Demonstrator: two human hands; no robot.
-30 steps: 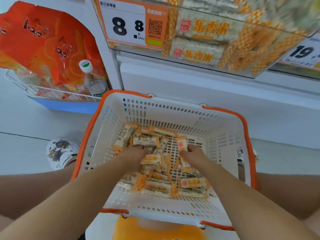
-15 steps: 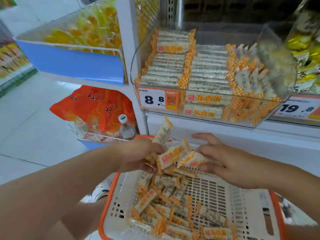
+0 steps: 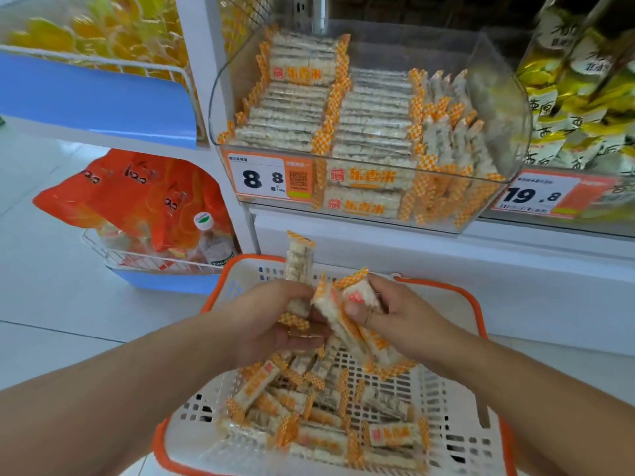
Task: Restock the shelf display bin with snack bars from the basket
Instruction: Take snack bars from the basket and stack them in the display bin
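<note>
A white basket with an orange rim (image 3: pixel 457 438) sits low in front of me with several wrapped snack bars (image 3: pixel 319 424) loose inside. Above it, my left hand (image 3: pixel 271 321) grips a few bars, one snack bar (image 3: pixel 299 266) sticking upright. My right hand (image 3: pixel 402 312) holds more bars (image 3: pixel 357 331) beside the left, the two bunches touching. The clear display bin (image 3: pixel 505 108) stands on the shelf above, with neat rows of the same bars at its left and middle and upright ones at its right.
An 8.8 price tag (image 3: pixel 264 178) fronts the bin; a 19.8 tag (image 3: pixel 536 195) marks the neighbouring bin of yellow packets (image 3: pixel 580 97). Orange bags (image 3: pixel 137 197) and a bottle (image 3: pixel 213 242) sit in a wire tray at lower left. A blue shelf (image 3: pixel 92 101) holds yellow snacks above.
Both hands went from reaching into the basket's pile to lifting bunches of bars above it. My view rose from the basket to the shelf bin.
</note>
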